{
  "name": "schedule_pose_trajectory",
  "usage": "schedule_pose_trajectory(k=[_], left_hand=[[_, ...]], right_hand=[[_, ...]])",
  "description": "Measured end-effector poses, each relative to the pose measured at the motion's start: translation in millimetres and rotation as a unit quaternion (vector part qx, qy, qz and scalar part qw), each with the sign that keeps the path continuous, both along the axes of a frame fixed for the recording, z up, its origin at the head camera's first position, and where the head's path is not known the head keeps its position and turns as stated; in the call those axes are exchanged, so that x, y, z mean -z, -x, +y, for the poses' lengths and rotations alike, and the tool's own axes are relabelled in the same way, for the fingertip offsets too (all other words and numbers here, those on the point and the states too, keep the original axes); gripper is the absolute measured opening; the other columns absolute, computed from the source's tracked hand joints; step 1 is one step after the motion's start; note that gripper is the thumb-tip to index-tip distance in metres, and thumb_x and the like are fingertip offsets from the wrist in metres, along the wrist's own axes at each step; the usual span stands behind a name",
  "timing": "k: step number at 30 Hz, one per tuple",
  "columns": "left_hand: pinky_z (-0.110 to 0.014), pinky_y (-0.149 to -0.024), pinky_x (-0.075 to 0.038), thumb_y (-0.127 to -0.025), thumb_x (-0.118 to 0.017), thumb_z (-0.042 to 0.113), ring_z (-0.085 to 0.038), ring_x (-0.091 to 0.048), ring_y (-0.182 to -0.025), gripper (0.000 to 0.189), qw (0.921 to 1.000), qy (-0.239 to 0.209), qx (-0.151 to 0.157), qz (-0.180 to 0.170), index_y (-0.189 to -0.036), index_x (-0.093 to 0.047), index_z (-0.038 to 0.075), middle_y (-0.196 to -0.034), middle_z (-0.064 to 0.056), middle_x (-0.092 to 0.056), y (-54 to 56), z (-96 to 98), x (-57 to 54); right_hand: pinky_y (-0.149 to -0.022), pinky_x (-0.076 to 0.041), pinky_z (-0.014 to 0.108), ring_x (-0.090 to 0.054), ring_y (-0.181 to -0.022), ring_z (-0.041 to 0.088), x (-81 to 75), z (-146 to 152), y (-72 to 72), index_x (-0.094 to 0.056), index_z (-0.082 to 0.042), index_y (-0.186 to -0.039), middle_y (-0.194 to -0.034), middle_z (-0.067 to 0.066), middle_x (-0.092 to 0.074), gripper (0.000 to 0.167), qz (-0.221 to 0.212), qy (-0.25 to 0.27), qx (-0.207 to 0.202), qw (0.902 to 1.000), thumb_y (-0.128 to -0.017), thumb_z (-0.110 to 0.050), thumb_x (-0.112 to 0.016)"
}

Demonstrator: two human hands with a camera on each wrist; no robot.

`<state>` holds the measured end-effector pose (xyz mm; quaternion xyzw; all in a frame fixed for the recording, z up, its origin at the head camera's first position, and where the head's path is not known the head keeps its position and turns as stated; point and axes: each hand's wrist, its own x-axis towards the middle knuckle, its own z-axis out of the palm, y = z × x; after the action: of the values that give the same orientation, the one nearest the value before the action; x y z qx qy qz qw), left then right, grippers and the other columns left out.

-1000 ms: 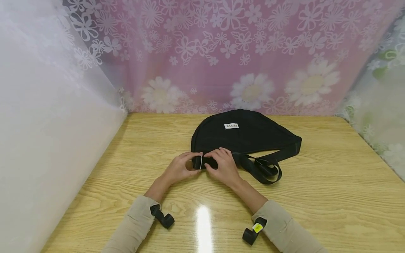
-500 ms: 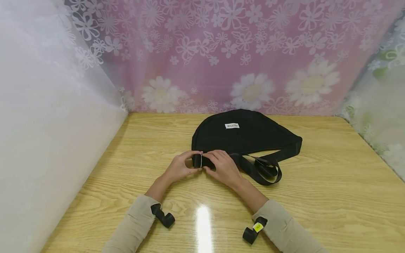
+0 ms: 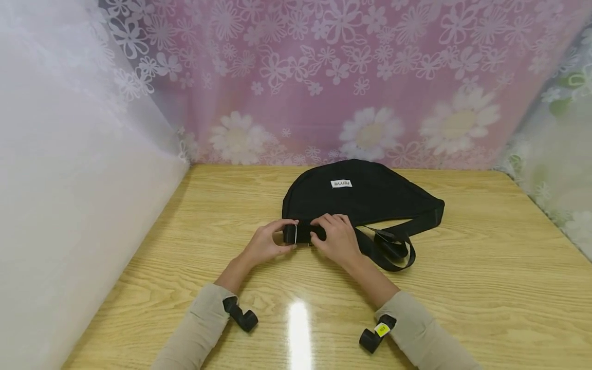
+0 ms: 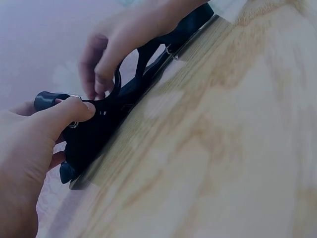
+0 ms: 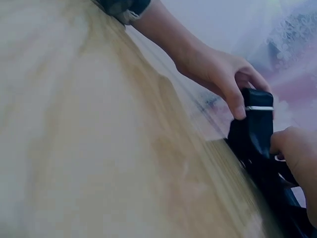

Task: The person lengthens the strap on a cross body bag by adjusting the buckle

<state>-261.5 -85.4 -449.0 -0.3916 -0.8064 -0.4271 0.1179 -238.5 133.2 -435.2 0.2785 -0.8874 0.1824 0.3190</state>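
Observation:
A black bag (image 3: pixel 370 198) with a white label (image 3: pixel 341 183) lies on the wooden table, its long edge toward me. At its near left corner, a black strap (image 3: pixel 303 234) loops through a metal slider buckle (image 5: pixel 260 108). My left hand (image 3: pixel 261 244) grips that buckle, thumb at the near edge and fingers at the far edge. Just to the right, my right hand (image 3: pixel 338 239) pinches the strap between thumb and fingers. The strap stands raised in a loop by the buckle in the right wrist view. My right palm hides part of the strap.
Loose strap (image 3: pixel 393 252) lies coiled right of my right hand, running to the bag's right tip. A flowered pink curtain (image 3: pixel 314 103) hangs behind the table (image 3: pixel 222 195), with a pale sheet (image 3: pixel 92 154) along the left. Black bands (image 3: pixel 245 318) hang from both cuffs.
My right hand has moved right along the strap, away from the buckle, baring a stretch of strap between the hands. The left hand stays at the buckle.

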Motion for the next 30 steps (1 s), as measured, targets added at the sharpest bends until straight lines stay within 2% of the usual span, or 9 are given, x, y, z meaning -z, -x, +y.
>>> schedule_pose_trajectory(k=[2, 6, 9, 11, 14, 18, 22, 26, 30], left_hand=[[-0.035, -0.083, -0.048, -0.069, -0.081, 0.008, -0.018, -0.057, -0.106, 0.057, 1.0, -0.001, -0.001, 0.0, -0.121, -0.059, 0.011, -0.119, -0.004, -0.059, -0.3, -0.2, -0.3], [-0.035, -0.084, -0.047, -0.069, -0.082, 0.01, -0.018, -0.056, -0.106, 0.056, 1.0, 0.0, -0.003, -0.001, -0.12, -0.059, 0.011, -0.118, -0.003, -0.06, -0.1, -0.7, -0.4], [-0.034, -0.084, -0.047, -0.069, -0.082, 0.011, -0.017, -0.056, -0.106, 0.056, 1.0, -0.001, -0.004, 0.002, -0.12, -0.059, 0.012, -0.118, -0.002, -0.06, 0.9, -0.8, -0.3], [-0.033, -0.085, -0.046, -0.069, -0.082, 0.011, -0.016, -0.056, -0.106, 0.056, 1.0, -0.001, -0.004, 0.006, -0.12, -0.059, 0.012, -0.118, -0.002, -0.06, 1.6, -0.6, -0.3], [-0.032, -0.085, -0.046, -0.069, -0.082, 0.01, -0.016, -0.056, -0.106, 0.056, 0.9999, -0.004, -0.003, 0.01, -0.12, -0.059, 0.013, -0.117, -0.002, -0.06, 2.3, -0.3, 0.2], [-0.032, -0.085, -0.047, -0.069, -0.081, 0.009, -0.015, -0.055, -0.107, 0.056, 0.9999, -0.009, 0.003, 0.008, -0.12, -0.059, 0.012, -0.117, -0.001, -0.061, 2.9, 0.2, 0.7], [-0.03, -0.088, -0.045, -0.068, -0.082, 0.007, -0.015, -0.055, -0.108, 0.056, 0.9999, -0.009, 0.007, 0.005, -0.119, -0.06, 0.011, -0.116, -0.001, -0.061, 3.1, 0.6, 0.6], [-0.03, -0.088, -0.044, -0.067, -0.082, 0.005, -0.016, -0.055, -0.108, 0.057, 0.9999, -0.01, 0.01, -0.001, -0.119, -0.06, 0.01, -0.116, -0.003, -0.061, 1.9, 0.3, -0.8], [-0.03, -0.087, -0.045, -0.068, -0.082, 0.004, -0.017, -0.055, -0.108, 0.057, 0.9997, -0.015, 0.015, -0.012, -0.12, -0.06, 0.009, -0.117, -0.004, -0.061, 0.7, -0.1, -1.8]], right_hand=[[-0.084, -0.04, 0.039, -0.058, -0.082, 0.021, -0.1, 4.7, 1.6, -0.068, -0.012, -0.085, -0.084, -0.001, -0.062, 0.012, -0.013, -0.011, 0.003, 0.9998, -0.075, -0.016, -0.073], [-0.079, -0.042, 0.036, -0.057, -0.08, 0.019, -1.4, 10.3, 3.3, -0.068, -0.012, -0.083, -0.084, -0.002, -0.06, 0.01, -0.043, -0.013, -0.019, 0.9988, -0.076, -0.015, -0.074], [-0.07, -0.044, 0.032, -0.054, -0.075, 0.016, -2.4, 11.3, 3.5, -0.065, -0.014, -0.083, -0.082, -0.003, -0.058, 0.012, -0.092, 0.001, -0.027, 0.9954, -0.077, -0.018, -0.075], [-0.064, -0.045, 0.029, -0.053, -0.072, 0.013, -4.2, 11.2, 2.7, -0.064, -0.015, -0.084, -0.08, -0.004, -0.058, 0.013, -0.139, 0.015, -0.029, 0.9897, -0.078, -0.02, -0.074], [-0.062, -0.045, 0.029, -0.053, -0.071, 0.011, -6.8, 11.5, 2.1, -0.064, -0.015, -0.086, -0.078, -0.006, -0.058, 0.011, -0.212, 0.043, -0.033, 0.9759, -0.081, -0.021, -0.072], [-0.062, -0.046, 0.029, -0.054, -0.069, 0.011, -6.8, 10.9, 3.7, -0.067, -0.012, -0.087, -0.08, -0.005, -0.061, 0.005, -0.268, 0.1, -0.059, 0.9565, -0.086, -0.016, -0.067], [-0.063, -0.047, 0.028, -0.056, -0.071, 0.011, -4.2, 4.6, 5.8, -0.068, -0.009, -0.088, -0.084, -0.003, -0.063, 0.005, -0.274, 0.139, -0.086, 0.9477, -0.087, -0.011, -0.065], [-0.064, -0.048, 0.028, -0.057, -0.074, 0.011, -4.2, -3.1, 5.9, -0.068, -0.007, -0.091, -0.086, -0.002, -0.063, 0.006, -0.266, 0.14, -0.091, 0.9496, -0.087, -0.011, -0.064], [-0.063, -0.047, 0.028, -0.056, -0.072, 0.01, -7.1, -2.7, 5.6, -0.068, -0.009, -0.091, -0.084, -0.003, -0.062, 0.009, -0.275, 0.119, -0.074, 0.951, -0.088, -0.017, -0.064]])
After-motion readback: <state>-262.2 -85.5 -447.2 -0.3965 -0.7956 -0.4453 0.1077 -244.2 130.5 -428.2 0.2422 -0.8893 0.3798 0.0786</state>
